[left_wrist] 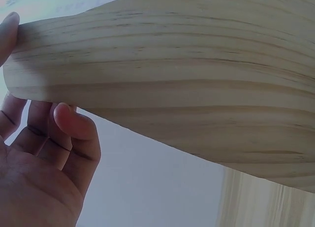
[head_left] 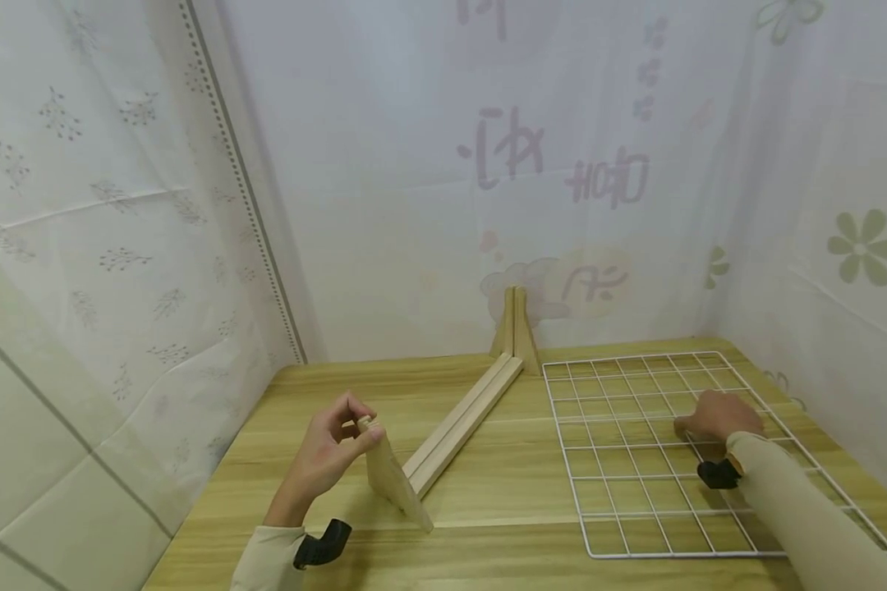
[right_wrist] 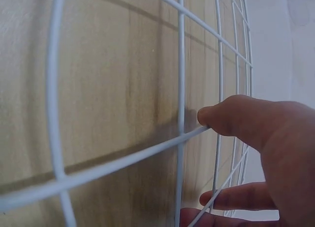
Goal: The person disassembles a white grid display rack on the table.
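My left hand (head_left: pixel 327 451) grips the narrow top of a pale wooden end piece (head_left: pixel 393 476), with the thumb on one side and the fingertips along the other edge. That end piece (left_wrist: pixel 177 89) fills most of the left wrist view. Two parallel wooden bars (head_left: pixel 461 427) run from it to a matching pair of uprights (head_left: pixel 516 328) at the back. On the right, my right hand (head_left: pixel 720 417) holds a white wire grid panel (head_left: pixel 641 448) near its right side. In the right wrist view the thumb (right_wrist: pixel 216 116) presses a wire while other fingers reach past the grid.
The wood-grained table (head_left: pixel 488 542) lies beneath everything. A printed white curtain (head_left: pixel 384 205) hangs behind the back edge, with a leaf-patterned curtain (head_left: pixel 118 180) at the left and a flowered one (head_left: pixel 820 164) at the right. Black wrist mounts sit on both sleeves.
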A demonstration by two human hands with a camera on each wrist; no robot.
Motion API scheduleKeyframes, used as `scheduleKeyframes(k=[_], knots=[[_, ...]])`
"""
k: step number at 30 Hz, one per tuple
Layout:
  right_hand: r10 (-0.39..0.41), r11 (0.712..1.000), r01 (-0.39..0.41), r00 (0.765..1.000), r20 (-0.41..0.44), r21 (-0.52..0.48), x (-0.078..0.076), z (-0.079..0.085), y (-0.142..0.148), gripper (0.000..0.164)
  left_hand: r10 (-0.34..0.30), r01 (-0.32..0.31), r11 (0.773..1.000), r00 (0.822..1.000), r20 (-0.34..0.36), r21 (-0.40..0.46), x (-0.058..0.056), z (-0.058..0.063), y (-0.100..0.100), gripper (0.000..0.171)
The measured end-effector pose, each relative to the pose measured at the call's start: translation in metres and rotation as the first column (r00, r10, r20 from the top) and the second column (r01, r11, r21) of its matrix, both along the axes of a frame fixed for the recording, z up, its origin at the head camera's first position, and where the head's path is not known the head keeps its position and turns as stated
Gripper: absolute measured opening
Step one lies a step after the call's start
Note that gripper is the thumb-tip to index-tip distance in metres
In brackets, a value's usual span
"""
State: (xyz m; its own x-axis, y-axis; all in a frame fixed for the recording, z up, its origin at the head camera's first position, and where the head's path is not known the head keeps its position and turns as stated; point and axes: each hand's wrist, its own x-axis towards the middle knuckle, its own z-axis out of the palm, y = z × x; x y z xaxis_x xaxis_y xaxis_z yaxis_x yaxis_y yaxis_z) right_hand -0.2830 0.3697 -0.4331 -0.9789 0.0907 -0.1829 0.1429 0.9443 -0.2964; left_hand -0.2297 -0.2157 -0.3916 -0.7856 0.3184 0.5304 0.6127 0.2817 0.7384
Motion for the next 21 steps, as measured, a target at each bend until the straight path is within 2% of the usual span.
scheduleKeyframes(k=[16,21], knots=[[0.024,0.999,-0.023,1.0,-0.017,0.035,0.001,0.002,-0.009,0.04,0.013,-0.013,1.0,1.0,-0.028,0.001,0.006,0.0,0.004,0.019],[0.011,0.999,-0.011,1.0,-0.002,0.047,0.0,0.001,-0.015,0.037,-0.027,0.027,1.0,0.996,-0.081,-0.006,0.009,0.002,0.011,0.021]])
